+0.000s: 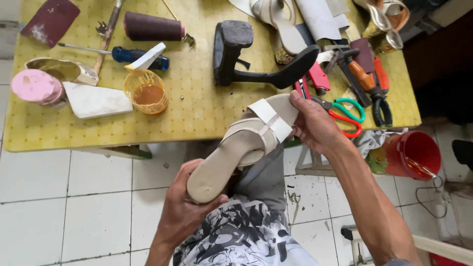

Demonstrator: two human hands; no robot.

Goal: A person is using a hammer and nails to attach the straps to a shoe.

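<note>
We grip the beige sandal (246,143) at both ends: left hand (189,207) cupping heel, right hand (315,125) pinching toe; probably light, stiff-soled, straps soft.

Yellow table (197,113), shoe last (256,59), scissors (345,116), thread spool (152,27), screwdriver (123,53)

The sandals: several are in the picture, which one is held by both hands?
The beige sandal with white straps, resting over the person's knee. The left hand holds its heel end, the right hand its toe. The other sandals lie untouched on the yellow table.
</note>
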